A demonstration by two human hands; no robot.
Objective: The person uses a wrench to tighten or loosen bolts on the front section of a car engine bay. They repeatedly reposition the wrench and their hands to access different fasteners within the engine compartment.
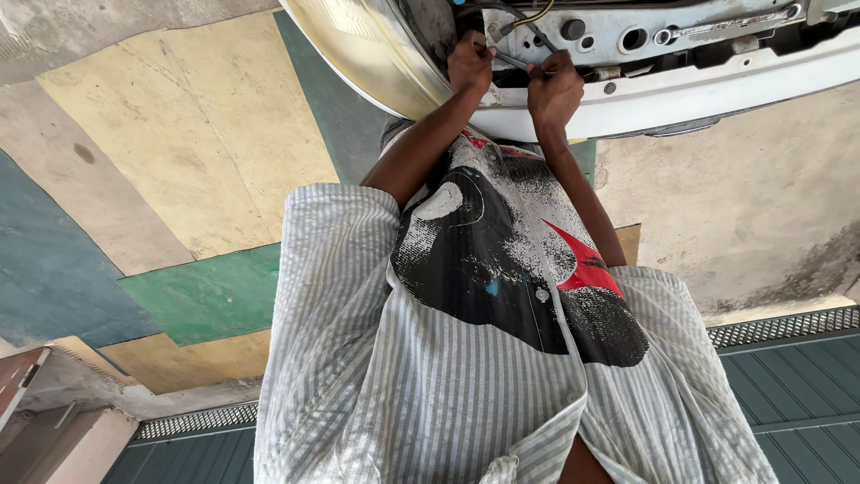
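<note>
Head view, looking down the wearer's striped shirt (430,376) at both arms stretched forward.

Far left: painted floor (179,179) in yellow, green and blue patches. Drain grating (193,419) runs along the lower edge.

Centre-left: curved cream panel (367,54) of a vehicle front.

Left hand (469,61): fingers curled closed, pressed against the inner edge of that panel, at the near end of a slim metal wrench (512,59). Fingers appear wrapped on the wrench end; exact grip partly hidden.

Wrench lies slanted between the two hands, over the dark opening in the bodywork.

Right hand (555,90): closed, knuckles up, just right of the wrench and touching it. Sits on the white bumper (717,85).

Right: grey metal crossmember (645,31) with round holes, above the bumper.
</note>
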